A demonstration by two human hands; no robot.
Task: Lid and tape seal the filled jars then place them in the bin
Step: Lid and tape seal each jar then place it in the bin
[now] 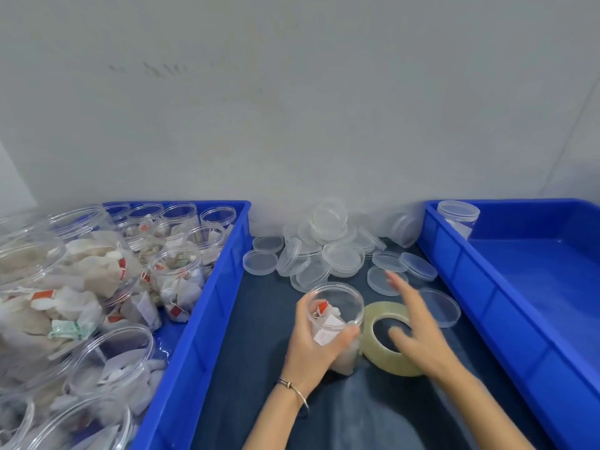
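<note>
The left hand grips an open jar just left of the tape; the right hand, fingers spread and empty, hovers over the tape toward the lids beyond. The jar looks light, stiff and slick (thin clear plastic), so grasp round its wall, below the rim.

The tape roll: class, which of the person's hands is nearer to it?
Right. The right hand hovers directly over the tape roll; the left hand grips the open jar just left of it.

blue bins, clear lids
</note>
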